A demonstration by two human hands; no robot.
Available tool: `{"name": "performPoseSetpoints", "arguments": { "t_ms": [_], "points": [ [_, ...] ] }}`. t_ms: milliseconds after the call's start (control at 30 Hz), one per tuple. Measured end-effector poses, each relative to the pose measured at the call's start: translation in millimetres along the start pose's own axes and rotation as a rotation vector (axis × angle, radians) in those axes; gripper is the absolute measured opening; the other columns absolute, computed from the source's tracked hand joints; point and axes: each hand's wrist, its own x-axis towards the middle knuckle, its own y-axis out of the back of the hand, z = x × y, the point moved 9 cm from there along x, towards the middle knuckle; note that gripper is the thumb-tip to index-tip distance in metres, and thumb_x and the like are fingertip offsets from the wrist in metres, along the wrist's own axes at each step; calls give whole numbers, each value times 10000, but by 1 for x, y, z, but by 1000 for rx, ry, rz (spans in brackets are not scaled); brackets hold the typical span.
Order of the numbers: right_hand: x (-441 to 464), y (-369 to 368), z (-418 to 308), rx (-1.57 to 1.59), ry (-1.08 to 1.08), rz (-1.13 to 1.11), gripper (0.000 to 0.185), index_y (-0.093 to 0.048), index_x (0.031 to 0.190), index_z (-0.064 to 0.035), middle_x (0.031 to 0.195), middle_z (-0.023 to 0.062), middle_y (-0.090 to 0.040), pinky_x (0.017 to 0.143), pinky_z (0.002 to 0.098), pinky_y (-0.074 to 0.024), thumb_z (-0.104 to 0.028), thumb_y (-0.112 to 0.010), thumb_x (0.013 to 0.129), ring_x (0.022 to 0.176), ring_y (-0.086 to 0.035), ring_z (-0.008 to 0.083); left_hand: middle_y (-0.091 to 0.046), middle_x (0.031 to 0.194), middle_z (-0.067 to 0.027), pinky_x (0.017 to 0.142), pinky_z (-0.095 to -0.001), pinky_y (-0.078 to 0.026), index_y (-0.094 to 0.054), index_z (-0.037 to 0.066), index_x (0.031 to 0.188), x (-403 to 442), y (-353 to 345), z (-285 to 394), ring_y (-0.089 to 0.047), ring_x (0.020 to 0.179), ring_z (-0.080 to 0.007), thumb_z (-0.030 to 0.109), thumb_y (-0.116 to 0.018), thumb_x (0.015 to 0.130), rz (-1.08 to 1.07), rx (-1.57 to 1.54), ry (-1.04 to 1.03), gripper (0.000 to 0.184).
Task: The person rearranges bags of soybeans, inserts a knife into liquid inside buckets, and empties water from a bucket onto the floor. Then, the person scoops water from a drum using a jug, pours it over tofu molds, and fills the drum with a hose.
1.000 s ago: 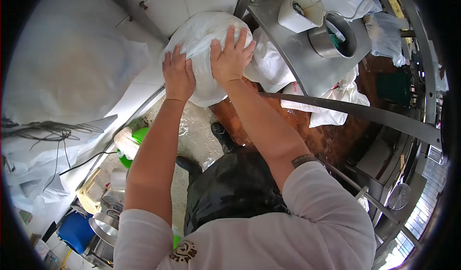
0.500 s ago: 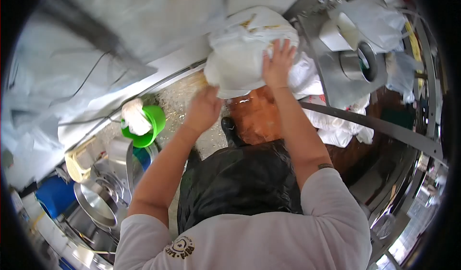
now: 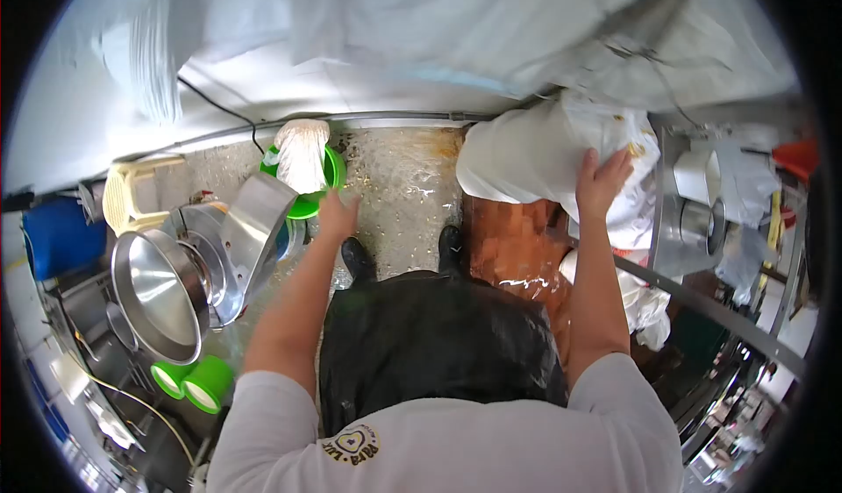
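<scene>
A large full white sack [image 3: 526, 155] lies against the wall, right of the middle, with yellow-brown marks near its right end. My right hand [image 3: 603, 182] rests on that sack with its fingers spread. On the left, my left hand [image 3: 338, 215] is beside the rim of a green bucket [image 3: 334, 168]; it is blurred, and its fingers cannot be made out well. A whitish cloth or bag [image 3: 302, 155] hangs over the bucket's edge, a little up and left of my left hand.
A metal bowl [image 3: 158, 296] and other steel parts stand at the left, near a cream stool [image 3: 136, 195] and green containers [image 3: 208, 383]. On the right are a steel table [image 3: 668, 186] with a pot [image 3: 700, 225] and a metal bar [image 3: 710, 304]. The floor [image 3: 399, 177] looks wet.
The view has swung left. My left hand has come off the sack and moved left to the green bucket. My right hand has stayed on the sack, which now appears farther right.
</scene>
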Motion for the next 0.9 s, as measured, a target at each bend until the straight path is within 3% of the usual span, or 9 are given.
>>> {"name": "performPoseSetpoints", "arguments": {
  "t_ms": [133,200,267,333,367,600,700,800,900],
  "points": [
    [-1,-9,-8,-93,-3,7,782,-435,1429,159,1473,391,-443,1206,575,-264,-446,-643,979,1377,-400,553,-516,1366,-393,1118,-563,-389,-400,-40,1508,97,40,-23,-494,1292,-539,603,-674,882,291,-171,244,938],
    [-4,-15,-5,-123,0,-6,773,-434,1425,168,1481,386,-439,1197,564,-284,-447,-623,997,1380,-397,553,-382,1475,-409,1140,-579,-369,-324,-26,1553,141,51,-32,-390,1378,-548,626,-697,852,351,-302,376,1027],
    [-5,-17,-8,-117,-8,-13,764,-434,1426,167,1484,387,-435,1193,564,-289,-442,-616,1003,1383,-396,552,-312,1543,-368,1145,-619,-350,-217,-9,1590,188,45,-69,-335,1417,-548,676,-670,851,415,-313,612,1105],
    [-6,-21,-5,-126,-18,-14,741,-425,1432,167,1467,393,-441,1175,561,-307,-425,-595,1020,1376,-404,547,-320,1565,-322,1110,-615,-372,-238,39,1581,205,31,-115,-360,1413,-507,735,-631,841,474,-594,929,1090],
    [-5,-19,-8,-153,-21,-1,741,-425,1432,167,1467,393,-441,1175,561,-307,-425,-595,1020,1376,-404,547,-430,1538,-233,1091,-619,-389,-353,107,1571,225,5,-153,-415,1418,-430,694,-678,827,578,-623,1176,1003],
    [-11,-26,-9,-146,21,10,701,-429,1411,157,1367,380,-511,1109,539,-352,-431,-544,1049,1274,-477,539,-590,1436,-160,1015,-464,-506,-600,24,1400,241,-34,-197,-618,1225,-327,624,-722,834,444,-891,1044,833],
    [-8,-28,-16,-153,23,10,711,-416,1419,155,1365,388,-505,1097,540,-360,-440,-541,1050,1262,-481,536,-648,1347,-187,993,-430,-523,-625,-23,1335,254,-40,-218,-651,1172,-338,626,-672,841,442,-728,916,817],
    [-9,-28,-15,-176,25,3,730,-399,1439,146,1373,389,-493,1111,545,-349,-455,-539,1047,1273,-466,545,-713,1224,-189,960,-412,-542,-667,-45,1255,212,-24,-161,-692,1096,-367,410,-548,903,437,-682,965,587],
    [-11,-25,-13,-220,11,8,747,-398,1450,135,1424,386,-465,1147,567,-321,-475,-535,1042,1330,-431,545,-718,1166,-250,910,-467,-559,-695,-52,1135,198,-21,-129,-707,1055,-408,363,-600,886,351,-299,674,493]
  ]
}}
